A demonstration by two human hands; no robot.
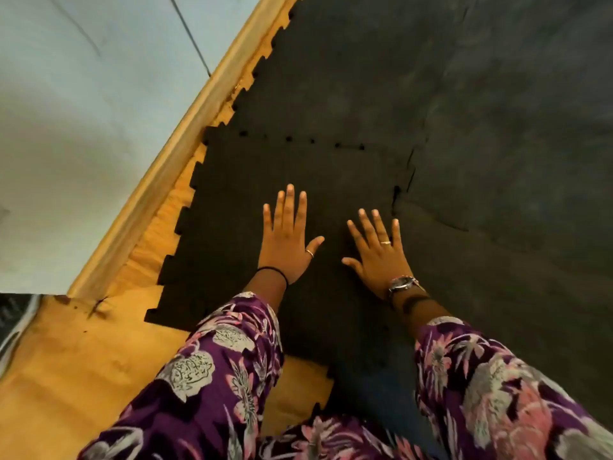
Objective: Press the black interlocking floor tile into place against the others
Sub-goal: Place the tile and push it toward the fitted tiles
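A black interlocking floor tile (232, 207) with toothed edges lies flat on the wooden floor, its far and right edges meeting the other black tiles (414, 81). Small gaps show along the far seam, and the right seam is slightly lifted near the corner. My left hand (287, 242) rests flat on the tile with fingers spread. My right hand (378, 257), wearing a ring and a wristwatch, lies flat beside it, closer to the right seam. Neither hand holds anything.
A pale wall (83, 111) with a wooden skirting board (166, 171) runs diagonally at the left. Bare wooden floor (83, 360) shows left of and below the tile. My purple floral sleeves cover the lower part of the view.
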